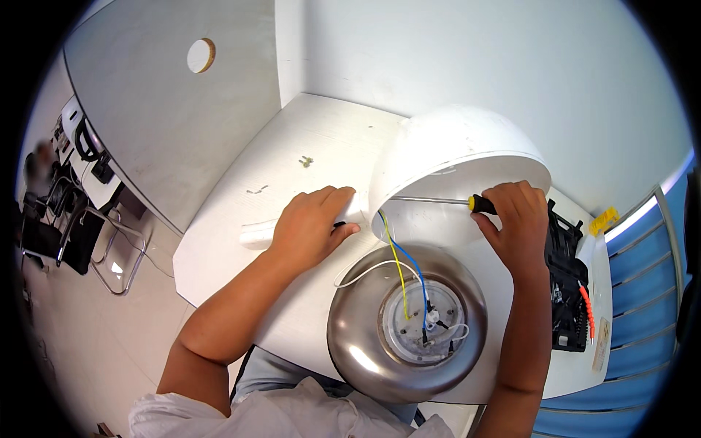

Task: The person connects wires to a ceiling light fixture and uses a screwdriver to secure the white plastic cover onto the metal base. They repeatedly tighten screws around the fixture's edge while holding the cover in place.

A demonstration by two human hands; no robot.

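Observation:
A large white dome-shaped shell (460,131) lies tipped on the table with its open side toward me. My left hand (310,226) is wrapped round a white tube (257,235) that meets the shell's left side. In my right hand (520,228) is the black-and-yellow handle of a screwdriver (432,199), its long shaft reaching leftward inside the shell; the tip's contact is hard to make out. Just below sits a round brushed-metal housing (358,314) with a clear disc in its centre. Yellow and blue wires (410,252) run from that disc up to the shell.
Small brass-coloured screws (307,161) lie on the white table (219,241). At the right stands an open black tool case (568,314) with an orange flexible shaft (586,306) and a yellow piece (604,220) nearby. A grey partition (175,124) rises at left; chairs and a person are beyond.

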